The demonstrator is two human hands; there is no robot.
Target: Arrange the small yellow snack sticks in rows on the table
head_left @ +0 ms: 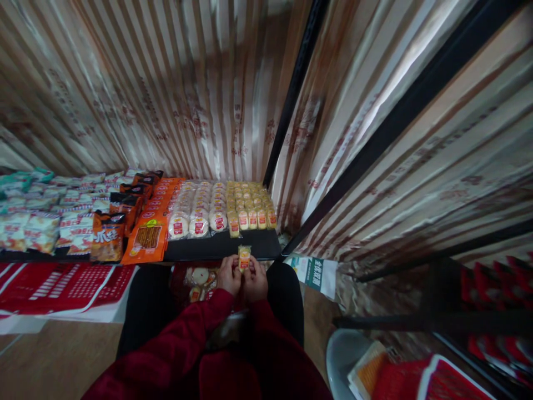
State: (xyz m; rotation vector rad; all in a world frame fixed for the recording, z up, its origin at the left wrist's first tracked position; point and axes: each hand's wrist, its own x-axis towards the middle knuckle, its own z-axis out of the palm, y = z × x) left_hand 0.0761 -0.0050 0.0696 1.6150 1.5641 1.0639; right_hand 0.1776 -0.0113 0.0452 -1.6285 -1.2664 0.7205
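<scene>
Both my hands meet at the shelf's front edge, pinching one small yellow snack packet [244,257] upright between them. My left hand [230,276] grips its left side, my right hand [255,280] its right side, fingers curled. Just beyond, rows of the same yellow packets [250,205] lie on the black shelf [220,245], beside rows of round white packets [199,208]. Below my hands, on my lap, a clear bag [199,279] holds more round snacks. My sleeves are dark red.
Orange snack bags [146,236] and white and green packets [39,222] fill the shelf's left part. Striped curtain hangs behind. A black post [291,94] stands at the shelf's right corner. Red printed sheets [62,286] hang below the shelf. A grey stool [345,355] and red packs lie lower right.
</scene>
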